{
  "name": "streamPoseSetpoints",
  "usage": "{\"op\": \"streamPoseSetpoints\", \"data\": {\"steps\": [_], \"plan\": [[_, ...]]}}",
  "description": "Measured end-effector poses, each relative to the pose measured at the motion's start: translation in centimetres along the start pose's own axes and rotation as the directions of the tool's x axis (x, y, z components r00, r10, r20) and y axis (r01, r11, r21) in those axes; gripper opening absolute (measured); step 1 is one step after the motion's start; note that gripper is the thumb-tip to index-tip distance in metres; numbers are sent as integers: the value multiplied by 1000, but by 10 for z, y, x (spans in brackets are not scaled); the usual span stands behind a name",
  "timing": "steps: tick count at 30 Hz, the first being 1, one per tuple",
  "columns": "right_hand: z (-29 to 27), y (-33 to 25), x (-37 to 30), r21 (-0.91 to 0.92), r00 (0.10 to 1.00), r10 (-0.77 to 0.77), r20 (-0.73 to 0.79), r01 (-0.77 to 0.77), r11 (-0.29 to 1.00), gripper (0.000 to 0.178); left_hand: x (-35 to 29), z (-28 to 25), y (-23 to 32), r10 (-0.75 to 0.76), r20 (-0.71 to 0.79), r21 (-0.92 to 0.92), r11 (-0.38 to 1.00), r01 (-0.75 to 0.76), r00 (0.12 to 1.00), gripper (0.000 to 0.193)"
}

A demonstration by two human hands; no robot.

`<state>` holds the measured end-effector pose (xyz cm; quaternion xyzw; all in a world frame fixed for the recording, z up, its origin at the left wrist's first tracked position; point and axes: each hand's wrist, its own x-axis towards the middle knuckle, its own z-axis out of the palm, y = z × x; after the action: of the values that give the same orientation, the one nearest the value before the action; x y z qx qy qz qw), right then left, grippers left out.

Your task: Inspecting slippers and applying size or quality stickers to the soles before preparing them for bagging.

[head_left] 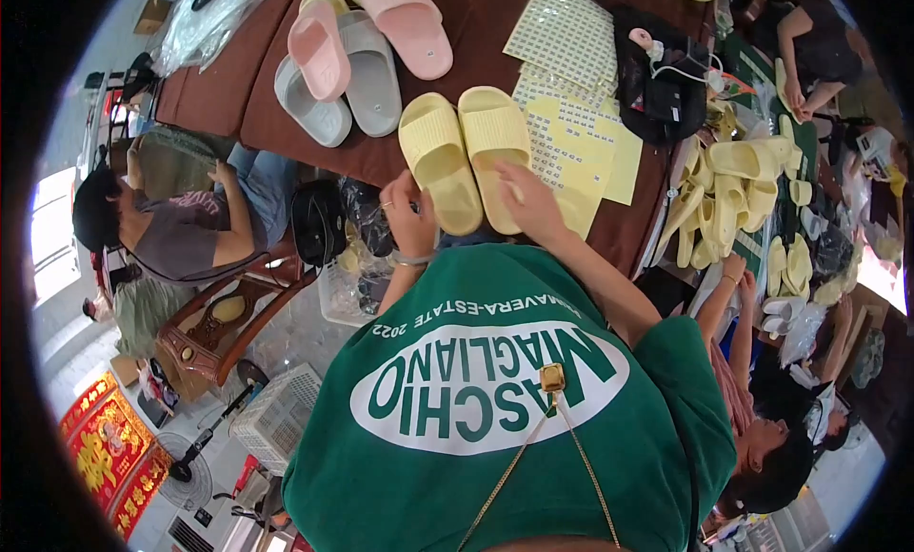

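Lying at twelve o'clock on a brown table [367, 161], two yellow slippers [451, 169] have the left hand [409, 219], fingers curled, beside them and the right hand [535, 207], fingers outstretched, over the right one; whether either pinches, I cannot tell.

Bright, diffuse light; white glare burns out an opening [55, 233] at far left and a patch at the right edge. Soft shading falls inside the yellow slippers [443, 176]. Fisheye distortion stretches the margins; corners go black.

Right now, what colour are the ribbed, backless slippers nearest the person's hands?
The backless slippers are pale yellow, clearest in the head view.
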<state>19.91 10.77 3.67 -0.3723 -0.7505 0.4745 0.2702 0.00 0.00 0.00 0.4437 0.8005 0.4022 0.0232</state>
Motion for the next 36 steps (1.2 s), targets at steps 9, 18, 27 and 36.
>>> {"op": "streamPoseSetpoints", "data": {"steps": [9, 18, 27, 36], "plan": [[-50, 39, -47, -197, 967, 114, -230, -161, 967, 16, 18, 43, 31, 148, 318, 162, 965, -207, 937, 77], [-68, 61, -42, -348, 928, -10, -374, -130, 928, 14, 58, 82, 21, -165, 559, 284, 959, 0, 812, 66], [-71, 82, 14, -309, 871, 133, -473, -306, 900, 16, 52, 93, 8, -254, 601, 331, 942, 53, 758, 61], [-62, 95, 38, -505, 852, 154, -501, -432, 747, 13, 56, 88, 15, -239, 597, 330, 943, 37, 765, 63]]}}
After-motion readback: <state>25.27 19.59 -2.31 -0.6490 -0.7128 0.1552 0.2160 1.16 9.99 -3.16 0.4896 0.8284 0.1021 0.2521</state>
